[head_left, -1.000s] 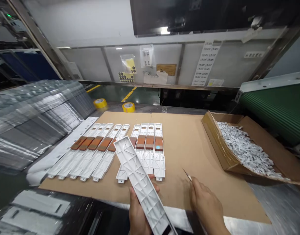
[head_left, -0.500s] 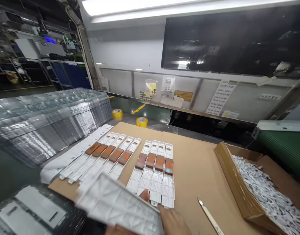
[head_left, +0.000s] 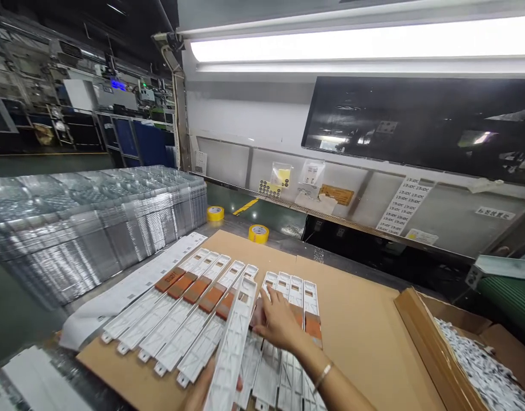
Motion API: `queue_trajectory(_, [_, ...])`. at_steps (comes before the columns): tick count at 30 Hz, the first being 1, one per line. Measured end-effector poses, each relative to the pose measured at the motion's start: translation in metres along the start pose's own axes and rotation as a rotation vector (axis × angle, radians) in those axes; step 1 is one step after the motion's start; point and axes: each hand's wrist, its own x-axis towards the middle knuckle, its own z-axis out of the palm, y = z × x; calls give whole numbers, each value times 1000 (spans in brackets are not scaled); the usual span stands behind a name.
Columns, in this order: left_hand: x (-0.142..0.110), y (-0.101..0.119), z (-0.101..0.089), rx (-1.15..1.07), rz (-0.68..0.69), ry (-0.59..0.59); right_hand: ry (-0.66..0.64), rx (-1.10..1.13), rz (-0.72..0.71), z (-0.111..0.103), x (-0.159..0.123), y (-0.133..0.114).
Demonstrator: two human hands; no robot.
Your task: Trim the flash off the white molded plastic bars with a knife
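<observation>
Low over the cardboard, the left hand curls around the near end of a long white ribbed plastic moulding, with only part of the hand showing at the bottom of the view. It grips the piece, which slants upward along its length, its far end lying over the last strip of the left row. The right hand reaches across just beside it, fingers extended and loosely spread above the right row, with no visible pinch. Whether they touch the strips cannot be told. A thin gold bangle circles the right wrist.

Beneath them, on a tan cardboard sheet, lie two rows of white plastic strips with rust-orange pads: five side by side at left, and at right, a row partly hidden by the hands. A long white paper strip runs along the outer edge of the left row. At the sheet's right edge sits an open brown cardboard box heaped with white plastic scraps. Beyond the sheet stand two yellow tape rolls. A tall stack of clear ribbed plastic trays fills the left side, and a green conveyor belt edges in at right.
</observation>
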Motion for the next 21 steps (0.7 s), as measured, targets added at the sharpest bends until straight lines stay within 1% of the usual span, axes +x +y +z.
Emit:
queue_trajectory(2, [20, 2, 12, -38, 17, 21, -108, -35, 0, 8, 23, 3])
queue_trajectory(3, [30, 3, 18, -67, 42, 58, -159, -58, 1, 11, 31, 4])
queue_trajectory(5, [45, 4, 25, -115, 95, 124, -243, -103, -3, 15, 41, 5])
queue_trajectory(7, [53, 4, 26, -139, 117, 139, -292, -141, -15, 16, 44, 5])
queue_trajectory(9, [55, 3, 24, -156, 109, 139, -315, -161, -33, 16, 46, 6])
queue_trajectory(13, [50, 2, 21, -172, 68, 148, -341, -129, -58, 15, 50, 10])
queue_trajectory(18, [47, 0, 28, -199, 76, 131, -371, -9, -75, 15, 57, 20])
queue_trajectory(21, [48, -1, 26, -220, 77, 90, -439, 110, -71, 11, 62, 32])
